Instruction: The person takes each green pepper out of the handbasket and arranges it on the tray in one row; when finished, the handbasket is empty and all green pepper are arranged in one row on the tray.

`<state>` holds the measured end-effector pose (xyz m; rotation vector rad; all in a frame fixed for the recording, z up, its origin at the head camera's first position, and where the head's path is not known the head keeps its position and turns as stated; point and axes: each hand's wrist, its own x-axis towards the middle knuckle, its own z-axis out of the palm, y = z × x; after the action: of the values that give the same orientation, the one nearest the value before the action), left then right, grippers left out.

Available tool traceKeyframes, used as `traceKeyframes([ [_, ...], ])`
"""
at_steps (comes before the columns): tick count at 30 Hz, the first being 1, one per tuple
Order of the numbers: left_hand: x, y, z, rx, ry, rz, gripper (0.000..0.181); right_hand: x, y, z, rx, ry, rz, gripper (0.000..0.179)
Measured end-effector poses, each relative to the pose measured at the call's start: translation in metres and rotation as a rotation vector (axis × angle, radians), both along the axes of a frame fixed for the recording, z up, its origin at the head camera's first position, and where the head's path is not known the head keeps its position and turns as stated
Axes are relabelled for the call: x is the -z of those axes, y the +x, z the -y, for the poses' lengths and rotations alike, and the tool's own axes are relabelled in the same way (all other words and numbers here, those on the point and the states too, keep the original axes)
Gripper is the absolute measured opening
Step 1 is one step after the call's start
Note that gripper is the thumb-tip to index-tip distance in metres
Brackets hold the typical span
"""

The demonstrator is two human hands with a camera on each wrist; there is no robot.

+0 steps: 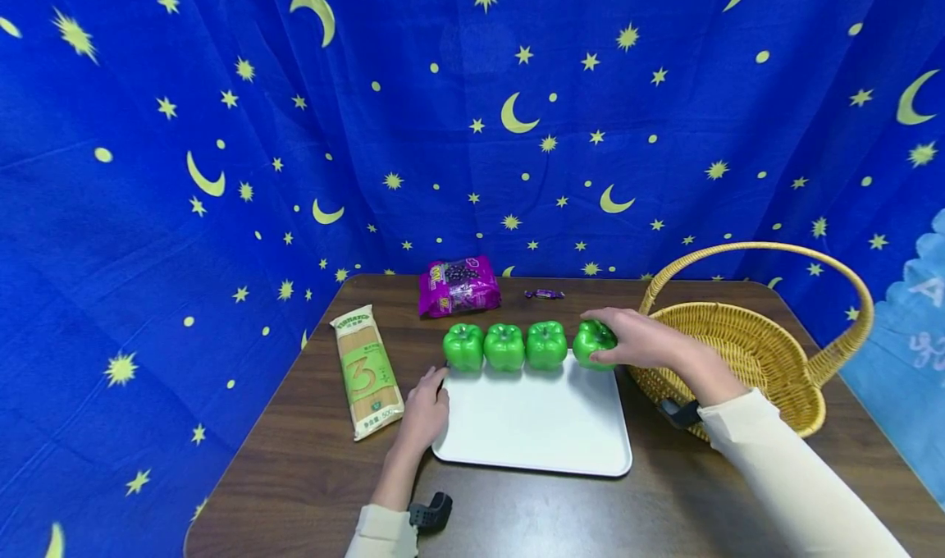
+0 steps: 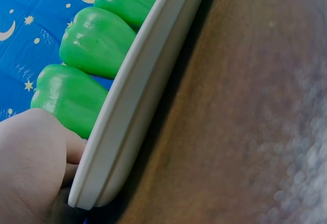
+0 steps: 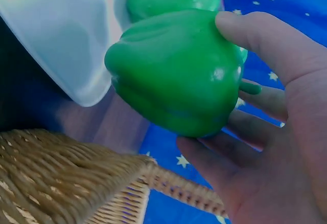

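Observation:
A green bell pepper (image 3: 173,73) is gripped by my right hand (image 1: 638,338), its thumb on one side and fingers round the other. In the head view this pepper overlaps the back right corner of the white tray (image 1: 531,427). Three more green bell peppers, a left one (image 1: 463,348), a middle one (image 1: 504,348) and a right one (image 1: 546,346), stand in a row along the tray's back edge. My left hand (image 1: 426,410) holds the tray's left rim near the leftmost pepper; part of its fingers is hidden in the left wrist view.
A wicker basket (image 1: 793,361) with a tall handle stands right of the tray, under my right forearm. Noodles in a long pack (image 1: 365,369) lie at the left. Behind the peppers are a purple snack bag (image 1: 461,287) and a small wrapped candy (image 1: 545,294).

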<state>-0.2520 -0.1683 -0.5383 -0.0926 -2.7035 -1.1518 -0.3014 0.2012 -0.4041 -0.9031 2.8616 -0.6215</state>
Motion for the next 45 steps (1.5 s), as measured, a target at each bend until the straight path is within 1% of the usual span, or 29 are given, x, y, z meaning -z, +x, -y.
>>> traceKeyframes([
  [3,-0.001,0.001,-0.001,0.001,0.0,0.002,0.039,0.006,-0.003,0.003,0.009,0.02,-0.002,0.069],
  [9,-0.002,0.002,-0.001,-0.003,0.006,0.022,0.04,0.016,-0.009,0.008,0.054,0.059,0.021,0.069],
  [11,-0.002,0.002,-0.001,-0.004,0.007,0.025,0.04,0.018,-0.01,0.01,0.059,0.066,0.033,0.07],
  [16,-0.003,0.002,-0.001,0.002,0.004,0.008,0.04,0.019,-0.012,0.014,0.059,0.062,0.07,0.07],
  [23,-0.004,0.003,-0.001,0.006,0.007,-0.004,0.04,0.022,-0.016,0.018,0.074,0.059,0.03,0.067],
  [28,-0.004,0.003,0.0,0.009,0.006,-0.003,0.039,0.026,-0.015,0.018,0.069,0.088,0.034,0.07],
  [38,-0.002,0.0,0.0,-0.005,0.003,0.011,0.04,0.025,-0.01,0.019,0.066,0.115,0.03,0.073],
  [42,-0.002,0.0,-0.001,-0.007,0.006,0.007,0.04,0.025,-0.009,0.019,0.073,0.124,0.026,0.073],
  [45,-0.003,0.002,-0.001,-0.007,0.009,0.009,0.04,0.025,-0.008,0.02,0.076,0.11,0.012,0.075],
])
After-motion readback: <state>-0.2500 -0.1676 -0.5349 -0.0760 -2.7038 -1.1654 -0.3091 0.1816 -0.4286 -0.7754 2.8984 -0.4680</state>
